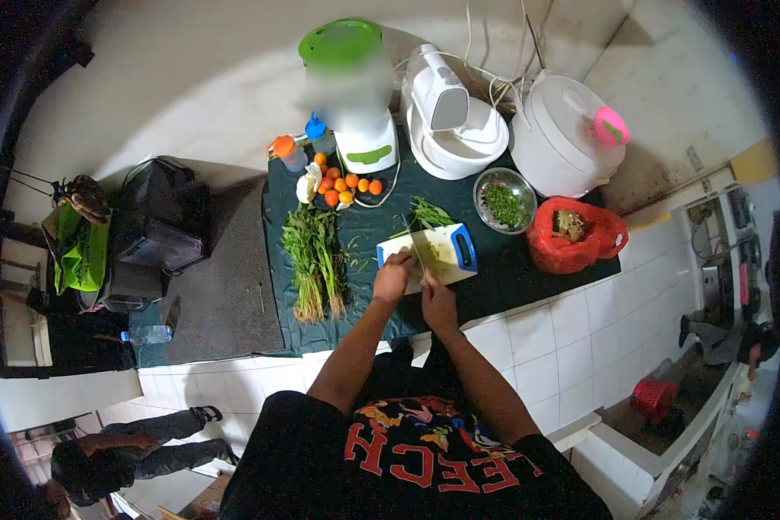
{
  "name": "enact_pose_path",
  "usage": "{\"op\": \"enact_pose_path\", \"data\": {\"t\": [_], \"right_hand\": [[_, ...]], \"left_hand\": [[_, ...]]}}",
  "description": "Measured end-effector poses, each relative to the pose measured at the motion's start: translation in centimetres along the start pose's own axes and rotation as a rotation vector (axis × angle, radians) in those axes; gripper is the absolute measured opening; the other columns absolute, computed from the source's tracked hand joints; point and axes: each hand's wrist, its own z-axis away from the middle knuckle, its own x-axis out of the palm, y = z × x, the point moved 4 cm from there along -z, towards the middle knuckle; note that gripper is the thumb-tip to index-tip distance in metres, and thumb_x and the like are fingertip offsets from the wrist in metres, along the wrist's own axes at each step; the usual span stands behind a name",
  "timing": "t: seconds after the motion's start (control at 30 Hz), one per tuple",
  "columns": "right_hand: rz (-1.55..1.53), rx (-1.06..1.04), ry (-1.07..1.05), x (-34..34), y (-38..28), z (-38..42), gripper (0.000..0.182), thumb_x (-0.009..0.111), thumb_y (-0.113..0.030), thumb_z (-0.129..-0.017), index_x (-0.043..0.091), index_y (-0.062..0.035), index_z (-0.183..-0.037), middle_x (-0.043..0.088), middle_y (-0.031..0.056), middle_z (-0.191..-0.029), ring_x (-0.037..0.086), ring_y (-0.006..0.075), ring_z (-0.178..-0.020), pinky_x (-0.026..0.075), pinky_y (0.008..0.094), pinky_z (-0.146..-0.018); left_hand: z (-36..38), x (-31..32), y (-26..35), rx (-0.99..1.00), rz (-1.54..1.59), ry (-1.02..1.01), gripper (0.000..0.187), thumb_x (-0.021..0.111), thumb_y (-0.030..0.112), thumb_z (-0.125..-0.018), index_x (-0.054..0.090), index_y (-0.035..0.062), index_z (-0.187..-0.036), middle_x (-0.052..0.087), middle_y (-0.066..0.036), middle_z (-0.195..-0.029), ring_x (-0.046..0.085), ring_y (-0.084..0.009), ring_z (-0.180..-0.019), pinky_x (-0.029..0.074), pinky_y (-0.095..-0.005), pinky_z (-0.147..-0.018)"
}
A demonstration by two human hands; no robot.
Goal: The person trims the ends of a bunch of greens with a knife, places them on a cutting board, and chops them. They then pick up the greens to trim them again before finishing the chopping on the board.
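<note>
hands at cutting board, herb bundle beside, steel bowl

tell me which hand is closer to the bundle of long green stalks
Left. The left hand rests on the cutting board's near-left edge, just right of the stalk bundle; the right hand sits further right, at the board's near edge.

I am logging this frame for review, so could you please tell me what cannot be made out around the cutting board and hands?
- Head view: whether the left hand holds a knife; too small.
- Head view: the right hand grip on the cutting board; fingers too small.
- Head view: the green-lidded appliance body is blurred.
- Head view: the red bag contents; too small.
</note>
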Motion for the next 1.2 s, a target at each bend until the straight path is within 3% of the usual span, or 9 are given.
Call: {"op": "enact_pose_path", "data": {"t": [0.13,0.23,0.3,0.37,0.43,0.53,0.97,1.13,1.2], "right_hand": [[0.027,-0.04,-0.025,-0.6,-0.2,-0.1,0.034,0.059,-0.021,-0.102,0.065,-0.0011,-0.128,0.069,0.029,-0.1,0.069,0.0442,-0.098,0.056,0.0444,-0.076],[-0.015,0.037,-0.006,-0.7,-0.7,1.9,0.035,0.059,-0.023,-0.102,0.065,-0.0015,-0.13,0.069,0.0294,-0.101,0.07,0.0436,-0.097,0.056,0.0438,-0.077],[-0.011,0.066,-0.023,-0.1,-0.1,2.1,0.036,0.058,-0.023,-0.103,0.064,-0.0019,-0.131,0.069,0.0295,-0.101,0.07,0.0435,-0.096,0.056,0.0439,-0.077],[-0.01,0.089,-0.035,0.6,1.1,1.8,0.036,0.058,-0.023,-0.103,0.063,-0.0024,-0.132,0.069,0.0297,-0.101,0.071,0.0433,-0.095,0.055,0.0439,-0.077],[0.047,-0.118,0.038,0.7,0.5,1.0,0.038,0.057,-0.024,-0.103,0.062,-0.0031,-0.134,0.069,0.0295,-0.099,0.071,0.0429,-0.093,0.055,0.0449,-0.076],[0.028,0.018,-0.06,0.7,0.4,0.0,0.038,0.055,-0.024,-0.104,0.062,-0.0037,-0.135,0.069,0.0293,-0.097,0.07,0.0443,-0.092,0.055,0.0476,-0.077],[0.072,-0.037,-0.059,0.7,-0.5,-1.1,0.038,0.055,-0.02,-0.102,0.061,-0.0044,-0.136,0.068,0.0302,-0.099,0.068,0.0464,-0.093,0.054,0.0482,-0.078],[0.01,0.151,-0.148,0.3,-0.1,0.9,0.041,0.056,-0.028,-0.103,0.061,-0.0078,-0.138,0.069,0.0306,-0.102,0.068,0.0473,-0.095,0.055,0.0522,-0.081],[0.024,0.086,-0.114,0.6,0.3,1.0,0.039,0.056,-0.025,-0.103,0.061,-0.0055,-0.137,0.068,0.0304,-0.099,0.069,0.0452,-0.091,0.055,0.049,-0.078]], "left_hand": [[-0.2,-1.0,0.9,0.001,0.002,0.01,0.032,0.06,0.014,-0.09,0.071,0.0111,-0.12,0.067,-0.015,-0.124,0.064,-0.0363,-0.114,0.055,-0.045,-0.094],[-0.3,-0.3,0.1,-0.167,0.127,-0.028,0.032,0.062,0.013,-0.089,0.072,0.0095,-0.118,0.069,-0.017,-0.12,0.065,-0.0372,-0.111,0.054,-0.0448,-0.095],[-0.2,0.2,-0.2,0.01,0.042,0.114,0.028,0.063,0.014,-0.089,0.073,0.0076,-0.114,0.069,-0.019,-0.116,0.066,-0.0387,-0.106,0.055,-0.0442,-0.094],[-0.2,0.3,-0.3,-0.051,0.062,0.09,0.027,0.063,0.014,-0.088,0.073,0.0073,-0.112,0.069,-0.019,-0.117,0.066,-0.0388,-0.106,0.055,-0.044,-0.093],[-0.4,-0.4,0.1,-0.109,0.077,0.068,0.025,0.063,0.014,-0.088,0.074,0.007,-0.11,0.069,-0.019,-0.117,0.067,-0.0388,-0.105,0.055,-0.0438,-0.092],[-0.3,-0.3,0.3,-0.161,0.074,0.038,0.026,0.063,0.013,-0.087,0.074,0.007,-0.11,0.069,-0.018,-0.116,0.067,-0.0384,-0.106,0.055,-0.044,-0.093],[0.0,0.7,-0.9,-0.051,0.027,0.021,0.029,0.061,0.014,-0.087,0.071,0.0043,-0.113,0.069,-0.018,-0.115,0.065,-0.0391,-0.107,0.055,-0.0465,-0.091],[-0.2,0.5,-1.2,-0.067,0.079,0.018,0.027,0.063,0.017,-0.087,0.07,0.0046,-0.111,0.069,-0.018,-0.111,0.065,-0.0398,-0.104,0.056,-0.0473,-0.087],[-0.1,0.1,-0.9,-0.055,0.053,-0.009,0.03,0.056,0.012,-0.089,0.071,0.0074,-0.115,0.068,-0.016,-0.115,0.066,-0.0378,-0.106,0.056,-0.045,-0.09]]}}
